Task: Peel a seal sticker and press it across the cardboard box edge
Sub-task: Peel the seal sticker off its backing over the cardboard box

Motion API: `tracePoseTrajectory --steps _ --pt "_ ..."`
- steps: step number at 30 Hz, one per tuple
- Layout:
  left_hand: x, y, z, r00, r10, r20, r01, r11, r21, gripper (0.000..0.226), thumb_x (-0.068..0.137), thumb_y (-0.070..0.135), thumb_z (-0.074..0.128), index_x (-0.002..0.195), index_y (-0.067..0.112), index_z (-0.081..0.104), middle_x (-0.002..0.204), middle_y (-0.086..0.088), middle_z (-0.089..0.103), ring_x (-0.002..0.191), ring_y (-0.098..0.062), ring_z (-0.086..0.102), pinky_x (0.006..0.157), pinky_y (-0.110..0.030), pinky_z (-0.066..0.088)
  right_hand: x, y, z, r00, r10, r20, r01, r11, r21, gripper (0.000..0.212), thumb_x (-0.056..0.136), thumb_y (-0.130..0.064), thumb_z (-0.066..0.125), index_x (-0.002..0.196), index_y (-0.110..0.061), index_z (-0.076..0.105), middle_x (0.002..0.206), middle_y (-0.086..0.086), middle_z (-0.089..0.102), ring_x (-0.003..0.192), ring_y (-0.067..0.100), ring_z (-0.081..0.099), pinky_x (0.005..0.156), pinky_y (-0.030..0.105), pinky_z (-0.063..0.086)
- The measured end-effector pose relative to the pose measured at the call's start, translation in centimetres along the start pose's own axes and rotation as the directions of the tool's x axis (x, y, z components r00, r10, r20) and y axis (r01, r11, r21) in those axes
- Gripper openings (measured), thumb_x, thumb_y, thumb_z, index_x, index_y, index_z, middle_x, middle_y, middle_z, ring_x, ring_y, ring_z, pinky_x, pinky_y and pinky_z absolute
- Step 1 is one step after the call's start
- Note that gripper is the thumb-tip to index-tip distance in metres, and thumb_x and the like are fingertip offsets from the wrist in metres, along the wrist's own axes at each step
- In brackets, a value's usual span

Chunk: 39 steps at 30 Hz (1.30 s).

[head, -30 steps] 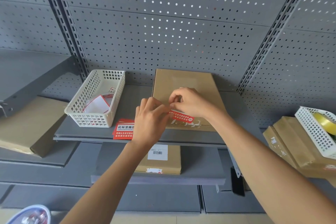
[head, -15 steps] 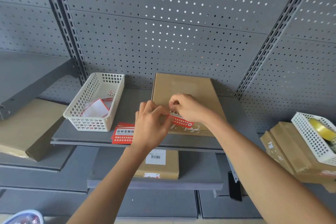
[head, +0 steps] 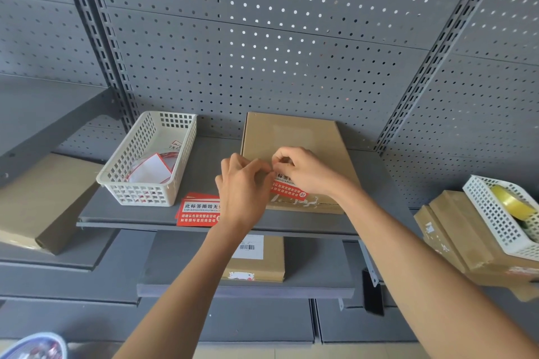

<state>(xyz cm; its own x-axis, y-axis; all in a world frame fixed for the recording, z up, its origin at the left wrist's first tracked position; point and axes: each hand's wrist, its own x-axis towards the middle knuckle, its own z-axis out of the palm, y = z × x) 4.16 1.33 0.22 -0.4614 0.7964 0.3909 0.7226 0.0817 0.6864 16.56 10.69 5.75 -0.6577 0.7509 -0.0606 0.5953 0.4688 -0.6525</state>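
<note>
A flat brown cardboard box (head: 294,137) lies on the grey shelf (head: 204,160), with torn sticker remains along its front edge. Over the box's front left part, both hands pinch a red seal sticker (head: 287,187) with white print. My left hand (head: 243,189) grips its left end, fingers curled. My right hand (head: 303,170) pinches its top edge between thumb and forefinger. Whether the backing has come off is hidden by the fingers. A small stack of red seal stickers (head: 198,211) lies at the shelf's front edge, partly under my left wrist.
A white plastic basket (head: 137,183) holding white and red paper scraps stands left of the box. Another cardboard box (head: 262,265) with a barcode label lies on the lower shelf. At the right, a white basket (head: 495,213) with yellow tape sits on stacked boxes. Perforated panel behind.
Both hands stay pinched on the red sticker in about the same place over the box. The view has tilted up slightly, so everything sits lower in frame.
</note>
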Motion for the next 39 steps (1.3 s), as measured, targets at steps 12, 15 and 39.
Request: tracePoseTrajectory --steps 12,15,39 --pt "-0.1 0.3 0.0 1.0 -0.021 0.015 0.021 1.0 0.011 0.007 0.094 0.035 0.065 0.09 0.031 0.069 0.099 0.006 0.051 0.103 -0.018 0.036 0.084 -0.037 0.03 -1.3 2.2 -0.1 0.982 -0.062 -0.177 0.07 0.997 0.04 0.003 0.086 -0.021 0.076 0.083 -0.021 0.076 0.089 -0.002 0.06 0.07 0.009 0.053 0.067 0.025 0.045" --pt "0.1 0.4 -0.2 0.999 -0.013 0.035 0.012 0.999 0.05 0.009 0.094 0.037 0.064 0.09 0.031 0.069 0.1 0.006 0.053 0.105 -0.019 0.037 0.085 -0.036 0.027 -1.1 2.0 0.1 0.981 -0.049 -0.185 0.052 0.999 0.015 0.015 0.087 -0.02 0.074 0.074 -0.027 0.07 0.086 -0.005 0.058 0.069 0.01 0.051 0.067 0.026 0.043" --pt "1.1 0.8 -0.4 0.984 0.132 0.119 -0.152 0.972 0.182 0.011 0.095 0.047 0.061 0.102 0.038 0.062 0.098 0.017 0.056 0.098 -0.016 0.039 0.087 -0.036 0.021 -1.0 3.7 -0.7 0.975 -0.205 -0.082 0.196 0.975 -0.107 0.012 0.097 -0.022 0.064 0.085 -0.022 0.062 0.088 -0.013 0.049 0.073 0.001 0.049 0.069 0.02 0.038"
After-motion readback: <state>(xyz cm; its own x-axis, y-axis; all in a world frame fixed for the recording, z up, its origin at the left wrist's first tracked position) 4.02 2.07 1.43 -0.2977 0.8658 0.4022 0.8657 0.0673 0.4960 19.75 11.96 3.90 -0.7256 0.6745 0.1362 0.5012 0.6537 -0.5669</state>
